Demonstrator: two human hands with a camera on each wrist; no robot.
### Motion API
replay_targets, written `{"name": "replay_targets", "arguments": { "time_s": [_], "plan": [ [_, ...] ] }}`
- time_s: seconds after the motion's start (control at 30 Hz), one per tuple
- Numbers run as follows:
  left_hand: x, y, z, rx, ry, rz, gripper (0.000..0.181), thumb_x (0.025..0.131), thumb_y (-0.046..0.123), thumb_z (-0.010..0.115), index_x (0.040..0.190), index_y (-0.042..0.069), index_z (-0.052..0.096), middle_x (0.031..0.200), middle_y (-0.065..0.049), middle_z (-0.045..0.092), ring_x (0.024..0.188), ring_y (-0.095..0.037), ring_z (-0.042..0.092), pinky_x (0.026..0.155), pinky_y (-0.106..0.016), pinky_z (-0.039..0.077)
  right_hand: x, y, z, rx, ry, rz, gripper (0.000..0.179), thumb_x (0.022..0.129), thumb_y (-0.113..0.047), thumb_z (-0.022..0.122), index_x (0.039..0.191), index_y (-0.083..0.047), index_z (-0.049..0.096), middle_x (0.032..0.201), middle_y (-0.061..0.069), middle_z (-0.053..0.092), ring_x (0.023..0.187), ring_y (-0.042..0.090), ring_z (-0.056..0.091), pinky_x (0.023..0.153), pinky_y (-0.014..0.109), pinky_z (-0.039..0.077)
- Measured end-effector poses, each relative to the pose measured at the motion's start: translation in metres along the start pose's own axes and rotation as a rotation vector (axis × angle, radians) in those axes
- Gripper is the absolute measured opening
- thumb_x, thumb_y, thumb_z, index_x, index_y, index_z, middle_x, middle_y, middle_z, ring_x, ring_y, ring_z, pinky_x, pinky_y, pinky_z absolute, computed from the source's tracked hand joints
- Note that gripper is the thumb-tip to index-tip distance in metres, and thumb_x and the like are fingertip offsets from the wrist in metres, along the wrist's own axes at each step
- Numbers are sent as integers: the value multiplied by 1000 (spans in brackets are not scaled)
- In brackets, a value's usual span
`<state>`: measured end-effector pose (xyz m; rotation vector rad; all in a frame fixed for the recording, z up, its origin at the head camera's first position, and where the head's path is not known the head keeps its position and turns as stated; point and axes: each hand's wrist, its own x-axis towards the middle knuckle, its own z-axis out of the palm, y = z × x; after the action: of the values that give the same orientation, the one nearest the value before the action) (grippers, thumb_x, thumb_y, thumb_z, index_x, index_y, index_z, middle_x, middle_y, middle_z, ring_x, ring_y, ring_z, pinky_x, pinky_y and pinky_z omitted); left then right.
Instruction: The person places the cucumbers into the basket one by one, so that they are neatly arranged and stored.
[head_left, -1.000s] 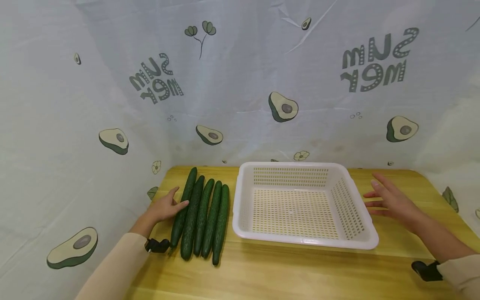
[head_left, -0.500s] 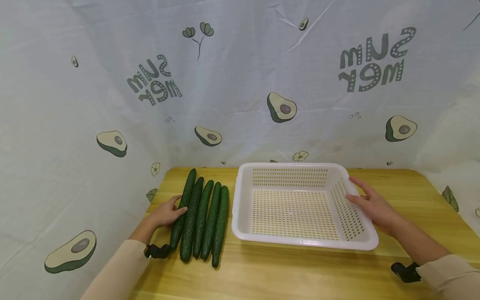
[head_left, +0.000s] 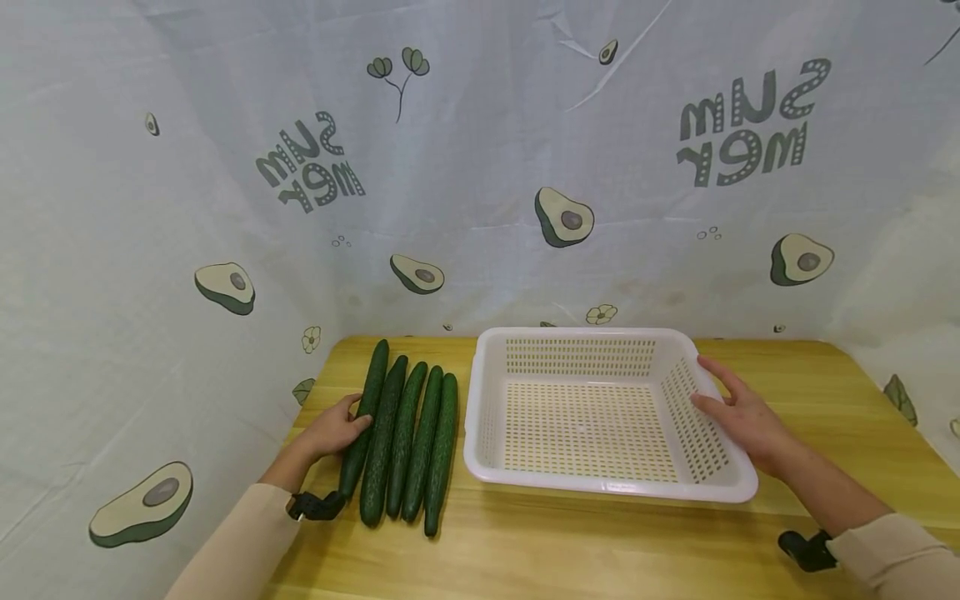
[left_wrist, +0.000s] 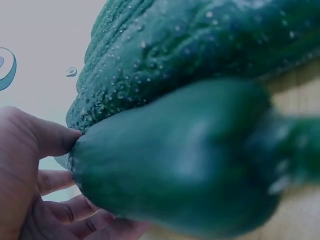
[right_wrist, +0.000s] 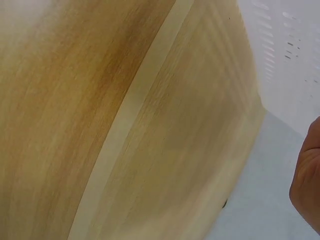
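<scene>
Several dark green cucumbers lie side by side on the left of the table. My left hand (head_left: 330,432) grips the leftmost cucumber (head_left: 354,468) near its middle, thumb on the side toward the other cucumbers (head_left: 401,442). Up close in the left wrist view, thumb and fingers of the left hand (left_wrist: 30,170) curl round the cucumber (left_wrist: 170,155). To the right stands a white plastic basket (head_left: 585,332) with slotted walls and nothing in it. My right hand (head_left: 753,427) holds its right rim, thumb inside. Only part of the right hand (right_wrist: 307,185) shows in the right wrist view.
The wooden table (head_left: 570,550) has rounded back corners. Behind it and on the left hangs a white cloth (head_left: 480,167) printed with avocados and lettering. A black wrist camera (head_left: 806,550) sits on the right wrist and another camera (head_left: 318,505) on the left.
My right hand has moved left from beside the basket and taken hold of its right rim. My left hand has closed its grip round the leftmost cucumber, which has barely shifted.
</scene>
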<state>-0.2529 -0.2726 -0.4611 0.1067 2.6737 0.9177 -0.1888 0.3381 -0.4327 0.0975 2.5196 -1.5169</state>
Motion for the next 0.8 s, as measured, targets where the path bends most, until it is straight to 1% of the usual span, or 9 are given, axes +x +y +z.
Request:
{"name": "replay_targets", "arguments": {
  "time_s": [0.1, 0.23, 0.33, 0.47, 0.5, 0.57, 0.67, 0.73, 0.8],
  "plan": [
    [1, -1, 1, -17, 21, -3, 63, 108, 24, 49, 158, -7, 25, 122, -31, 62, 94, -33, 68, 80, -45, 55, 0, 1, 0, -8, 2, -2, 79, 110, -36, 44, 164, -20, -11, 147, 46, 33, 97, 31, 74, 73, 45, 63],
    [1, -1, 3, -63, 30, 2, 59, 111, 20, 41, 159, -6, 19, 143, -38, 48, 124, -49, 57, 92, -53, 52, 0, 2, 1, -11, 3, -6, 79, 111, -36, 44, 164, -20, -12, 148, 46, 33, 98, 32, 74, 73, 45, 63],
    [-1, -1, 4, -117, 45, 11, 56, 112, 18, 34, 160, -6, 15, 140, -38, 48, 112, -47, 61, 85, -49, 52, 0, 2, 1, -11, 4, -13, 79, 110, -36, 44, 164, -20, -11, 148, 46, 32, 98, 33, 73, 74, 45, 63],
    [-3, 0, 5, -148, 92, 15, 54, 113, 16, 30, 160, -7, 14, 133, -36, 52, 94, -36, 65, 81, -45, 52, 0, 2, 0, 0, 4, -15, 79, 110, -36, 44, 164, -21, -11, 148, 46, 32, 98, 32, 74, 74, 45, 63],
    [-3, 1, 5, -147, 106, 14, 54, 113, 17, 30, 159, -7, 14, 135, -36, 52, 98, -34, 65, 83, -46, 52, 0, 1, 1, 5, 3, -14, 79, 110, -36, 45, 164, -21, -11, 148, 46, 33, 97, 31, 74, 74, 45, 63],
    [-4, 3, 5, -151, 125, 6, 57, 113, 20, 34, 159, -7, 15, 139, -38, 49, 108, -42, 64, 90, -51, 52, -1, 0, 1, 15, 1, -10, 79, 110, -36, 45, 165, -20, -10, 148, 46, 33, 97, 30, 74, 73, 45, 63],
    [-6, 7, 5, -159, 154, -16, 65, 110, 25, 46, 160, -5, 18, 148, -40, 41, 129, -53, 51, 100, -60, 48, -1, 0, 1, 28, -5, -9, 80, 110, -37, 46, 165, -21, -10, 147, 46, 34, 96, 28, 74, 73, 45, 63],
    [-7, 10, 3, -179, 160, -20, 71, 106, 25, 54, 160, -4, 19, 153, -39, 35, 138, -56, 42, 103, -63, 46, -2, 0, 1, 37, -9, -7, 80, 110, -37, 46, 165, -22, -10, 147, 46, 34, 96, 28, 74, 74, 45, 63],
    [-8, 12, 2, -209, 168, -17, 74, 101, 20, 60, 160, -3, 22, 155, -38, 33, 140, -57, 38, 101, -61, 47, -2, 0, 1, 42, -11, -5, 80, 110, -37, 46, 165, -22, -10, 147, 46, 34, 96, 27, 74, 74, 44, 63]
  ]
}}
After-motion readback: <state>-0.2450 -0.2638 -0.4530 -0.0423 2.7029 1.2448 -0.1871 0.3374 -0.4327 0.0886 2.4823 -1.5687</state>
